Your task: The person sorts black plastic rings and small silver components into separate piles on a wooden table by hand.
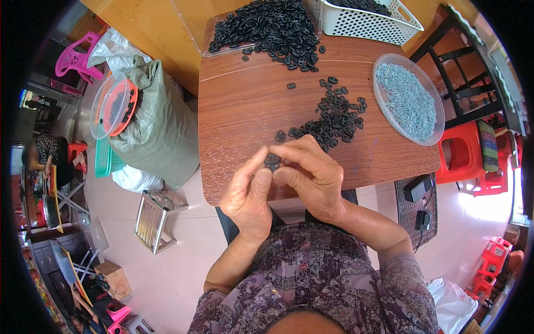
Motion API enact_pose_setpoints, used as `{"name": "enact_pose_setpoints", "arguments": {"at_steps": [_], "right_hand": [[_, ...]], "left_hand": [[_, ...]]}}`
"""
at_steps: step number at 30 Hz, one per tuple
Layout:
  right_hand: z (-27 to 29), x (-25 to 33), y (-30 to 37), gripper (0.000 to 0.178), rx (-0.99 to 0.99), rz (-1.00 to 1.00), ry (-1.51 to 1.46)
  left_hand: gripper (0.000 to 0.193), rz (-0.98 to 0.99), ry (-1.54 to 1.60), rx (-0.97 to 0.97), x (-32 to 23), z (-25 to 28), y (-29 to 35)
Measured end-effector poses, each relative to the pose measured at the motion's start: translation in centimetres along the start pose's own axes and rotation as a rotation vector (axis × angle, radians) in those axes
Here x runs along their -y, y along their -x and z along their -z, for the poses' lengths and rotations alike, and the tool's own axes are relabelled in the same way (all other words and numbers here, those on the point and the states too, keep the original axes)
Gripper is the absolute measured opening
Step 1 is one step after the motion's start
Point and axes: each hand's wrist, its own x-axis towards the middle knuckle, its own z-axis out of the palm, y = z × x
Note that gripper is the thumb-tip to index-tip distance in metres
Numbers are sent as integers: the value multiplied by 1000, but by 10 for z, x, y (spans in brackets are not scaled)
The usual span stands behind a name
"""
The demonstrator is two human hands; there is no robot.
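Over the near edge of the brown wooden table (239, 111), both my hands meet around one small black plastic piece (272, 162) with openings in it. My left hand (248, 196) pinches it from the left between thumb and fingers. From the other side, the thumb and fingertips of my right hand (316, 177) close on the same piece. Just beyond my right hand lies a loose scatter of similar black pieces (337, 114). A much larger heap of black pieces (272, 28) spills from a clear tray at the table's far side. To the right, a round clear dish holds many silvery screws (409, 103).
A white perforated basket (370, 25) stands at the back right. Left of the table is a stuffed grey-green sack (158, 128), with an orange bowl (132, 108) on it. A metal-framed stool (152, 221) is on the floor; red stools (459, 153) stand at right.
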Motion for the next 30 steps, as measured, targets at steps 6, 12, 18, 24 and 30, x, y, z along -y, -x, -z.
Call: {"name": "enact_pose_setpoints", "arguments": {"at_steps": [6,12,18,24,30], "right_hand": [[-1,-5,2,33,-10,40,17],[-2,-5,2,31,-20,52,24],[-3,2,1,31,-36,55,89],[0,1,0,30,-24,72,81],[-2,-3,2,30,-67,96,88]], "left_hand": [[31,-44,21,-15,6,-1,2],[31,-52,80,-34,9,-3,3],[31,-12,160,-31,1,-7,2],[31,-36,59,-20,0,-7,0],[34,-17,45,0,4,-5,2]]}}
